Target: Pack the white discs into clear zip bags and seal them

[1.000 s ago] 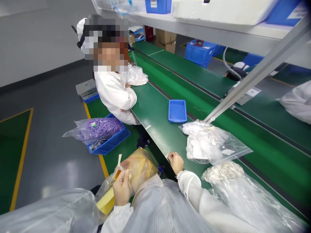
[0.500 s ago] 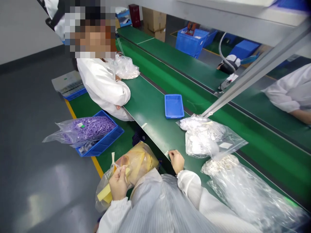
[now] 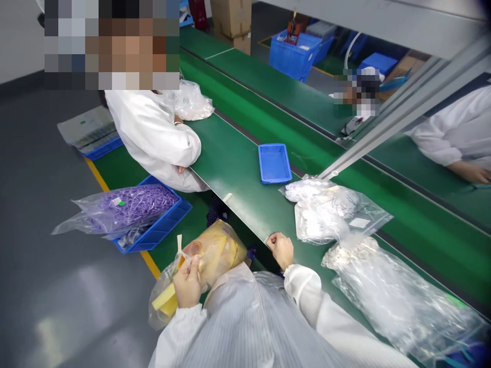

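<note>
Two hands in view. Left hand [image 3: 187, 282] closed on the neck of a clear plastic bag [image 3: 218, 250], which sits at 7 o'clock from the frame centre, beside the near edge of the green counter [image 3: 233, 176], held up off the floor. The bag holds flat amber-yellow pieces, packed against the film, plus a yellow foam block [image 3: 164, 301] low in the bag. A thin pale strip [image 3: 179, 245] sticks up by the fingers.

Right hand [image 3: 281, 250] rests on the counter edge, fingers curled; can't tell if it pinches anything.

At 2 o'clock from the right hand, a zip bag [image 3: 330, 214] of white parts lies on the counter, with a bulkier clear bag [image 3: 387, 301] of off-white parts at 4 o'clock. Blue tray [image 3: 273, 163] on the counter at 1 o'clock.

At 10 o'clock from the left hand, a blue crate [image 3: 163, 225] on the green floor holds a bag of purple parts [image 3: 132, 207]. Co-worker in a white coat [image 3: 151, 135] sits at 11 o'clock, another at 2 o'clock [image 3: 452, 128].
</note>
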Motion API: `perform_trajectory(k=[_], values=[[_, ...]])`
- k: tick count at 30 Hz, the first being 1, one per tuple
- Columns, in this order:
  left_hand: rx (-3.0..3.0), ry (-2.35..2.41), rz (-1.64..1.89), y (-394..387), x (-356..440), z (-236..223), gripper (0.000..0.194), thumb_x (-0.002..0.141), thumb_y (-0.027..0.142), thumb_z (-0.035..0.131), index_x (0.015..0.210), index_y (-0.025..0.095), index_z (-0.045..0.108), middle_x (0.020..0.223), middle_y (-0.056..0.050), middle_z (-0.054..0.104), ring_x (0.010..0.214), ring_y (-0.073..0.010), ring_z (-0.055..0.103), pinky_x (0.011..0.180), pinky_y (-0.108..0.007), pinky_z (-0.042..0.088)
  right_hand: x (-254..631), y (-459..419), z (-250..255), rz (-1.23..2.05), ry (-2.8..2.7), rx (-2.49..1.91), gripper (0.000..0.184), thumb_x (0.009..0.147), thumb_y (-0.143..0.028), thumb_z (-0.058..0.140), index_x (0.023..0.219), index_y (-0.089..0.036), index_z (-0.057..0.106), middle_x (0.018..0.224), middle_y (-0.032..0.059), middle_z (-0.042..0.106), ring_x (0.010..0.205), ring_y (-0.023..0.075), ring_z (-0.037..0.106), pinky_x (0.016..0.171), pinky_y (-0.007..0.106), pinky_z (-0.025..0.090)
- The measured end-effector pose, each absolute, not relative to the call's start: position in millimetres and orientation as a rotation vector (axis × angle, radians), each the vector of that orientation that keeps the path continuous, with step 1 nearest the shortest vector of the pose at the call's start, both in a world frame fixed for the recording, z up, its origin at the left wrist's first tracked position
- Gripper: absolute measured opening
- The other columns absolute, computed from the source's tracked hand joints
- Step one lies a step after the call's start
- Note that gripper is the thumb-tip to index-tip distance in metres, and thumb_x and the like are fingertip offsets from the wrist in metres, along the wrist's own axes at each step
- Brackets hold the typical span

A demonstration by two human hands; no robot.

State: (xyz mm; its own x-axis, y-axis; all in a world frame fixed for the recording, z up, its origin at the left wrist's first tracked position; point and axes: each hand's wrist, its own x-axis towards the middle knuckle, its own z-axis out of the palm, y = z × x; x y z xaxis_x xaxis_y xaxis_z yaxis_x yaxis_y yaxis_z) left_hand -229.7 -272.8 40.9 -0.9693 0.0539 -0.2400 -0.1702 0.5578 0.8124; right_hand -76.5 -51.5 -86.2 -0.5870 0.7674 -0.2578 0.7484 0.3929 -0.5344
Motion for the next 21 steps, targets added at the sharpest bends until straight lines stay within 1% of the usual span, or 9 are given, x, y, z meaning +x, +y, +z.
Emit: perform_trajectory(k=[3,6,8,11,14,16,18,20,21], values=[[-0.102,2.546,1.375,-272,-237,43,0.046,0.068,0.058,0.061,0.074,0.013,0.071,0.037,0.007,0.036,0.038,-0.011,0.036,0.042,-0.025,0.033,-68,-52,-88,0.987,-2.562,-1.404,0.021,0.09,-0.034,0.052,0.082,-0.017,0.062,0.078,0.0,0.063,0.073,0.014,0.057,0.076,0.03,0.041],[-0.107,2.54,1.382,-272,-242,43,0.049,0.067,0.06,0.061,0.074,0.012,0.069,0.038,0.007,0.037,0.038,-0.0097,0.034,0.042,-0.023,0.03,-65,-52,-91,0.971,-2.511,-1.449,0.026,0.09,-0.041,0.049,0.094,-0.018,0.061,0.086,0.003,0.063,0.072,0.015,0.056,0.07,0.029,0.038],[-0.107,2.527,1.391,-271,-245,42,0.051,0.067,0.06,0.061,0.075,0.011,0.069,0.038,0.007,0.036,0.038,-0.0089,0.033,0.041,-0.023,0.028,-67,-50,-92,0.973,-2.51,-1.433,0.027,0.09,-0.042,0.048,0.09,-0.019,0.061,0.091,0.0047,0.062,0.076,0.0165,0.056,0.071,0.029,0.037],[-0.109,2.507,1.409,-269,-247,42,0.052,0.068,0.06,0.059,0.08,0.01,0.069,0.037,0.008,0.035,0.037,-0.0082,0.032,0.04,-0.022,0.028,-72,-50,-90,1.012,-2.541,-1.349,0.029,0.092,-0.038,0.043,0.078,-0.019,0.06,0.09,0.0061,0.06,0.084,0.0193,0.055,0.076,0.032,0.035],[-0.126,2.507,1.419,-267,-249,43,0.051,0.068,0.058,0.06,0.082,0.01,0.068,0.036,0.008,0.035,0.036,-0.0085,0.033,0.039,-0.022,0.028,-74,-63,-78,1.111,-2.601,-1.157,0.028,0.094,-0.035,0.041,0.081,-0.019,0.06,0.09,0.0067,0.06,0.09,0.02,0.053,0.082,0.034,0.034],[-0.143,2.513,1.422,-266,-252,44,0.049,0.067,0.058,0.06,0.079,0.011,0.068,0.035,0.008,0.036,0.035,-0.0086,0.032,0.039,-0.022,0.028,-72,-81,-68,1.232,-2.664,-0.948,0.023,0.092,-0.034,0.046,0.08,-0.02,0.061,0.088,0.0051,0.061,0.089,0.0188,0.054,0.083,0.032,0.035],[-0.159,2.513,1.424,-266,-254,44,0.048,0.066,0.057,0.06,0.078,0.011,0.068,0.034,0.008,0.035,0.035,-0.0084,0.032,0.039,-0.022,0.028,-70,-98,-60,1.368,-2.715,-0.744,0.017,0.086,-0.033,0.059,0.074,-0.021,0.061,0.083,0.0023,0.063,0.085,0.017,0.056,0.08,0.029,0.038],[-0.177,2.506,1.428,-269,-255,43,0.048,0.066,0.057,0.06,0.078,0.011,0.069,0.034,0.008,0.036,0.036,-0.0087,0.033,0.04,-0.022,0.029,-71,-108,-55,1.466,-2.728,-0.649,0.014,0.079,-0.03,0.067,0.069,-0.021,0.061,0.081,0.0006,0.064,0.082,0.0159,0.058,0.076,0.027,0.04],[-0.189,2.502,1.43,-270,-255,42,0.048,0.066,0.057,0.061,0.079,0.011,0.069,0.034,0.008,0.037,0.037,-0.009,0.034,0.041,-0.023,0.03,-74,-107,-54,1.497,-2.72,-0.654,0.014,0.08,-0.029,0.066,0.069,-0.021,0.062,0.081,0.0004,0.065,0.081,0.0154,0.059,0.074,0.027,0.041]])
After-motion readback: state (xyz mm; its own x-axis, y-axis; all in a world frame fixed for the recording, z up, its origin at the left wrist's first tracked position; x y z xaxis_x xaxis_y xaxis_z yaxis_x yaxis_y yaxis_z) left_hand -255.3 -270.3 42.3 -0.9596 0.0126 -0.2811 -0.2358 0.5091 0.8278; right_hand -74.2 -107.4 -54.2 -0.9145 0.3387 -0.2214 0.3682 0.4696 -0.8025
